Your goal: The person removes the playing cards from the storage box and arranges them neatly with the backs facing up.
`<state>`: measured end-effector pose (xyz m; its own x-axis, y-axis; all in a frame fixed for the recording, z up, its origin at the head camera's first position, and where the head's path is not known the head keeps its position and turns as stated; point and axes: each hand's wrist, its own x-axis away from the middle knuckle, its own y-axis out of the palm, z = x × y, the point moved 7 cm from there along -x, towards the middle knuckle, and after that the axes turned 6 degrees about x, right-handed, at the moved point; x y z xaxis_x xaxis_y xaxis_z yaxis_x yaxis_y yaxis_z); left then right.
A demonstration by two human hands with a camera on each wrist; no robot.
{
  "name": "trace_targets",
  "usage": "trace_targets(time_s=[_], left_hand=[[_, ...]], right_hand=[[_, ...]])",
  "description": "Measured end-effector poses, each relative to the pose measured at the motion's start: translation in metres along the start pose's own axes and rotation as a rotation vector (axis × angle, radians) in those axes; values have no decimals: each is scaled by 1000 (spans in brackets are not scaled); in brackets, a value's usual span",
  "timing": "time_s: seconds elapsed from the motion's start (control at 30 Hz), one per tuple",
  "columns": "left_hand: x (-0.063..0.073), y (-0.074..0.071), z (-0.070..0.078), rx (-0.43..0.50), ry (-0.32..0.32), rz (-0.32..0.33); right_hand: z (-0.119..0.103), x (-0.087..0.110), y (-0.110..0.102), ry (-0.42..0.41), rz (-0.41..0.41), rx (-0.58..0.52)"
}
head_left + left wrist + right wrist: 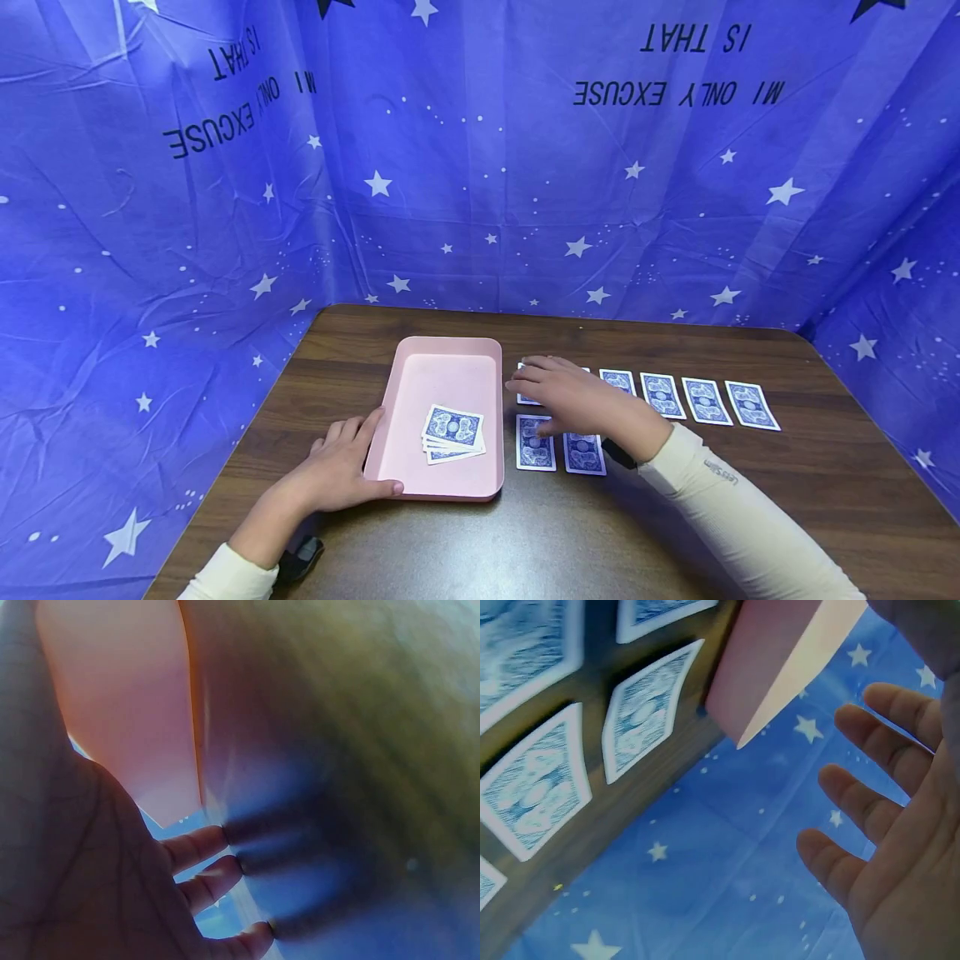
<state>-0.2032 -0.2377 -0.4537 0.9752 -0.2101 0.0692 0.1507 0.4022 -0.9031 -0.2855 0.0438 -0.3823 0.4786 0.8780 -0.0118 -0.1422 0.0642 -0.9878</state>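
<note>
A pink tray (pixel 390 425) rests on the table with a loose pile of blue-backed playing cards (pixel 453 427) face down inside. My left hand (pixel 341 462) lies at the tray's near left corner, thumb by the near rim and fingers along the left side. In the left wrist view, fingertips (pixel 210 844) meet the tabletop beside the tray's pink wall (pixel 127 697). My right hand (pixel 573 400) hovers over the laid-out cards right of the tray, holding nothing. Its fingers (pixel 877 742) are spread and relaxed. Under it are a near left card (pixel 535 454) and a near right card (pixel 585 458).
Several more face-down cards (pixel 707 402) continue the far row to the right; the hand partly hides that row's left end. The brown wooden table (pixel 450 550) meets a blue star-printed curtain (pixel 480 208) at the back and sides.
</note>
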Motion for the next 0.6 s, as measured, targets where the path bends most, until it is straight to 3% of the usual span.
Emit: trace_targets(time_s=[0.33,0.6], left_hand=[[-1,1,0,-6,-2,-4],[0,0,0,-13,0,1]], right_hand=[[-21,-48,3,-150,-34,125],[-28,-73,4,-165,-98,113]])
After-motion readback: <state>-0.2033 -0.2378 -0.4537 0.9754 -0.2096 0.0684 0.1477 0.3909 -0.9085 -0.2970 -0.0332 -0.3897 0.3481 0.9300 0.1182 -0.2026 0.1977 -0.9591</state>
